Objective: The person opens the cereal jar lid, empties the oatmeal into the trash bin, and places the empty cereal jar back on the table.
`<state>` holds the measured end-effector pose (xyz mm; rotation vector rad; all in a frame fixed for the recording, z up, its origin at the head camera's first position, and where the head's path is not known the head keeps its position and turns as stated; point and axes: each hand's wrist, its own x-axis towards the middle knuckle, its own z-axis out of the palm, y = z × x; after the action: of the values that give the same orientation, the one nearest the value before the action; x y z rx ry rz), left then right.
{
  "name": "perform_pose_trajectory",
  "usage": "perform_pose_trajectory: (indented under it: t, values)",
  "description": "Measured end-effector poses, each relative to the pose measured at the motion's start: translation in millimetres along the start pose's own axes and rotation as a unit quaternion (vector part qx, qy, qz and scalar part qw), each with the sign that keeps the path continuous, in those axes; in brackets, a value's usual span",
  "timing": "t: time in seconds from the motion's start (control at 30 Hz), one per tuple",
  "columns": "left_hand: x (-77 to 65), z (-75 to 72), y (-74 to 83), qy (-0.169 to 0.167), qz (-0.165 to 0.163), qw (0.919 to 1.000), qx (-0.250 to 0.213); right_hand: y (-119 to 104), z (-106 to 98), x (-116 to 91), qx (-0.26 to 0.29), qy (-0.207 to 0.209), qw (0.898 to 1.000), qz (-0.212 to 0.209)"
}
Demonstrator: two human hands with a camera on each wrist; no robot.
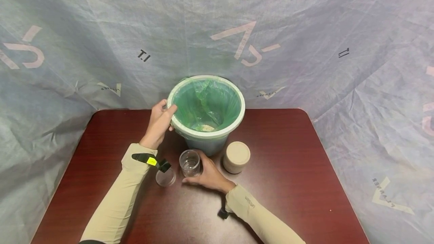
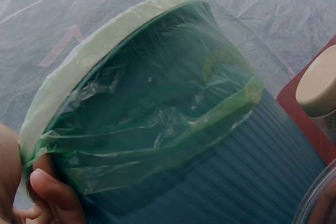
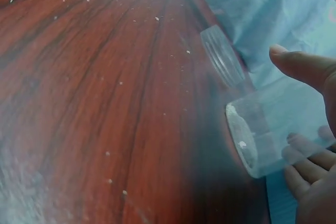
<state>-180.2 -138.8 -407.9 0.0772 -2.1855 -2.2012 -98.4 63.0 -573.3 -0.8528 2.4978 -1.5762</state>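
My left hand (image 1: pixel 158 124) grips the rim of a ribbed blue-green bin (image 1: pixel 207 134), thumb over the edge and fingers below it. A thin green plastic liner (image 2: pixel 173 135) covers the bin's inside and folds over the rim. At the bin's bottom lies a little pale grainy matter (image 1: pixel 207 127). Around a clear plastic jar (image 1: pixel 189 164) in front of the bin is my right hand (image 1: pixel 214 175). Its thumb stands straight and apart from the jar, while the fingers lie along the far side. A thin whitish layer shows in the jar's base (image 3: pixel 242 139).
A clear round lid (image 1: pixel 165 177) lies left of the jar. To the right stands another jar with a beige lid (image 1: pixel 237 153). Small pale crumbs (image 3: pixel 125 192) are scattered on the reddish wooden table (image 1: pixel 288 183). Grey printed sheeting (image 1: pixel 176 18) hangs behind the table and at its sides.
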Motion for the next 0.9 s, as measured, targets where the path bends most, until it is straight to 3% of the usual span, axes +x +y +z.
perform_pose_trajectory:
  t: [0.13,0.33,0.9]
  values:
    - [0.3,0.7,-0.3,-0.002,0.000,1.0000,0.000,-1,-6,-6,-0.017,0.006,1.000,0.004]
    - [-1.3,0.8,0.6,0.002,-0.001,1.0000,0.002,1,-16,-18,0.000,-0.008,1.000,0.002]
    - [-0.7,1.8,-0.4,0.004,0.005,1.0000,-0.001,-4,-35,-62,-0.012,0.012,1.000,0.013]
